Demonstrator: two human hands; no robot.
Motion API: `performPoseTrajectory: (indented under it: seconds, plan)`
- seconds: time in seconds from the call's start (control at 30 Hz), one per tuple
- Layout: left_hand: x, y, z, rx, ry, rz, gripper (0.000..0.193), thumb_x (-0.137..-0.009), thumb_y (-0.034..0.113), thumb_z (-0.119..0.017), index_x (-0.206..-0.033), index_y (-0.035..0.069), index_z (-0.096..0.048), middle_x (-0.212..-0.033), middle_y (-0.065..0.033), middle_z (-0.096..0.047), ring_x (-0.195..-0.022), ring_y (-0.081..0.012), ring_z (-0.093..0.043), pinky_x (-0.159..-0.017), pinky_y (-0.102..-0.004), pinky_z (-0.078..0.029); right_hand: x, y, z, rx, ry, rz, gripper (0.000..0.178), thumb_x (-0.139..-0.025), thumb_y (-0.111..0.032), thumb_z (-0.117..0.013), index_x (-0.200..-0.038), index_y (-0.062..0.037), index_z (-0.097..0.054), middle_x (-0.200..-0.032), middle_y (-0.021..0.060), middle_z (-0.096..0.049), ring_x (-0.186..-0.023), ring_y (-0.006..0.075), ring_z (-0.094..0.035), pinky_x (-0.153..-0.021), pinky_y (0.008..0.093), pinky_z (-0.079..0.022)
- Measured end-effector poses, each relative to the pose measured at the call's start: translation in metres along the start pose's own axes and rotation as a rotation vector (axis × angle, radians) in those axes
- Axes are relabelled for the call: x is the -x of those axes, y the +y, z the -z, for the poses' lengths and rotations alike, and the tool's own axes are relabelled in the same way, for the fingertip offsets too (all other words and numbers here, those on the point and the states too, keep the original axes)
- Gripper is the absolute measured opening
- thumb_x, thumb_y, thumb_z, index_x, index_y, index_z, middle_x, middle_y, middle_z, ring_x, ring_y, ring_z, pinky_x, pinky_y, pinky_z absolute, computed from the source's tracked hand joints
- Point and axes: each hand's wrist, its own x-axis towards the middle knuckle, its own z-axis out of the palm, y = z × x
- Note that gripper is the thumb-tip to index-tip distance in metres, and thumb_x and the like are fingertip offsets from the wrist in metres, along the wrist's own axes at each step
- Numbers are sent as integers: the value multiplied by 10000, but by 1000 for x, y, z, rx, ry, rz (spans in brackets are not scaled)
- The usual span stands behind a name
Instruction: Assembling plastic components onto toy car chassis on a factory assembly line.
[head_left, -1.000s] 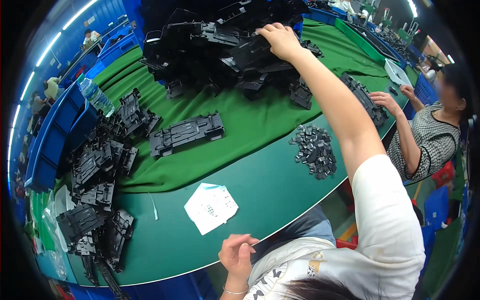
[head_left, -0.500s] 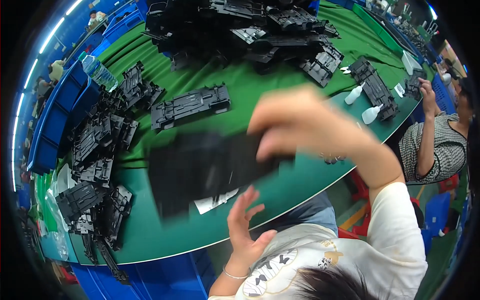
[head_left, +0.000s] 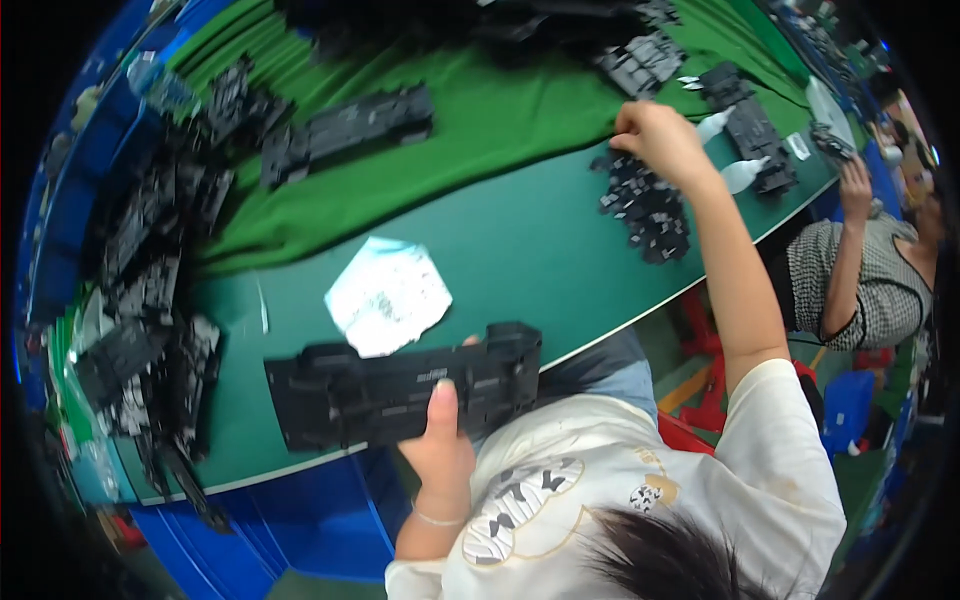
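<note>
Head view, left to right: a stack of black chassis parts (head_left: 150,300) crowds the left edge of the green table (head_left: 540,250), spilling along a blue bin (head_left: 60,220). Near the front edge lies a white sheet (head_left: 388,295), flat on the bare tabletop. Just in front of it, the left hand (head_left: 440,450) grips a long black chassis (head_left: 400,390) at its lower edge, thumb pressed up over the face, holding it level above the table's front rim and partly over the sheet. Farther back, on the green cloth (head_left: 480,120), another chassis part (head_left: 350,125) rests alone, with a bigger black heap (head_left: 560,20) along the far side. To the right, the right hand (head_left: 660,140) reaches out with fingers curled down onto a pile of small black pieces (head_left: 645,205); whether it has pinched one I cannot tell. Two white bottles (head_left: 735,150) lie just beyond that hand. At the far right, another person in a checked shirt (head_left: 860,280) sits with a hand raised.
</note>
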Motion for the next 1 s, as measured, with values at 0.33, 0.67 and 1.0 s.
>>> performPoseTrajectory:
  seconds: [0.33,0.67,1.0]
  plan:
    - [2,9,2,90,112,-33,325,-708,28,-562,-1010,9,-443,-920,-52,-495,-825,-114,-475,-752,-238,-381,-2,5,1,-212,26,123,112,-697,-38,-537,-699,8,-435,-636,34,-427,-576,124,-403,-539,240,-341]
    - [8,22,-2,56,76,-142,380,-733,61,-510,-1089,20,-383,-988,-78,-467,-898,-156,-471,-790,-287,-389,105,-134,20,-1518,-97,193,87,-760,-64,-508,-808,-19,-450,-851,63,-518,-708,108,-515,-656,229,-414]
    - [20,8,19,33,131,-58,391,-733,86,-491,-1097,19,-364,-990,-80,-458,-889,-158,-474,-778,-285,-396,84,-130,11,-1511,-601,-72,96,-739,-67,-538,-778,-12,-470,-672,51,-532,-531,82,-506,-462,179,-400]
